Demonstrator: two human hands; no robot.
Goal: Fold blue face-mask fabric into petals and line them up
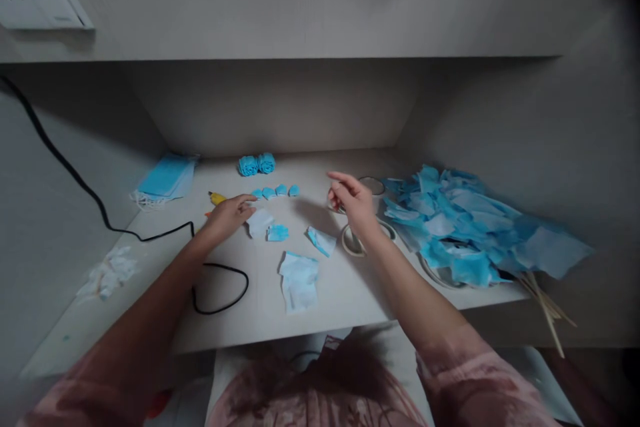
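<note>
My left hand reaches over the desk with its fingers stretched out. Its fingertips are at the left end of a row of small blue fabric pieces; whether they touch is hard to tell. Beside it lies a yellow glue gun, partly hidden by the hand. My right hand hovers in front of a roll of tape, index finger extended, other fingers loosely bent, nothing visible in them. Between the hands lie a pale scrap, a blue scrap, a folded piece and a larger pale sheet.
Two blue fabric roses stand at the back. Blue face masks lie at the back left, above white scraps. A black cable loops across the desk. Blue fabric is heaped right, near thin sticks. A shelf overhangs.
</note>
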